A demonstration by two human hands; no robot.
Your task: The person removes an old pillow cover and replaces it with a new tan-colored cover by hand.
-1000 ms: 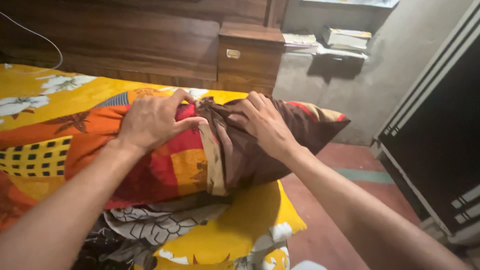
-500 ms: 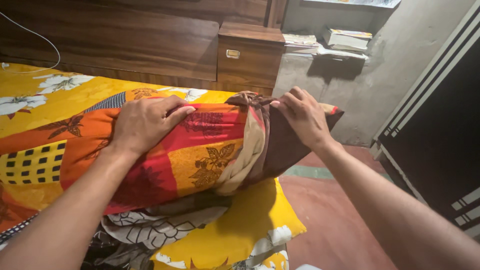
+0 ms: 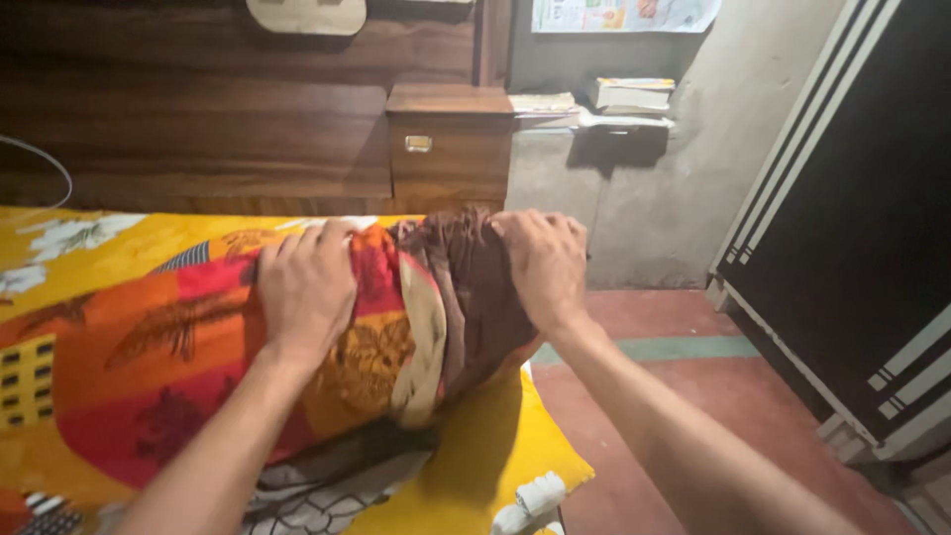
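where the yellow floral bedsheet [image 3: 466, 451] drops over the near right corner of the bed, a patchwork pillow [image 3: 188, 347] in orange, red and yellow is laid lengthwise, its right end reaching the bed's edge.

item: pillow, brown end [image 3: 475, 287]. the brown fabric is bunched at the pillow's right end, beside a cream band. against half a second ago the bunched mouth is seen drawn in from the far right towards the middle, and the loose corner that stuck out past the bed is no longer spread; the cover is judged to be drawn further along over the pillow's end.

item: left hand [image 3: 307, 282]. laid palm down on the red and orange panel, fingers curled over the far edge, pressing rather than pinching. it has been shifted right, nearer the brown fabric.

item: right hand [image 3: 543, 260]. closed over the gathered brown cloth, fingers bent around the bunch, which is gripped. it has been moved in, so both hands now lie close on either side of the gather.

item: surroundings. a wooden headboard [image 3: 198, 139] and a small wooden cabinet [image 3: 448, 144] stand at the far side; stacked books [image 3: 629, 94] rest on a ledge to the far right; a dark wardrobe [image 3: 872, 228] is at the right, above a red floor [image 3: 674, 436].
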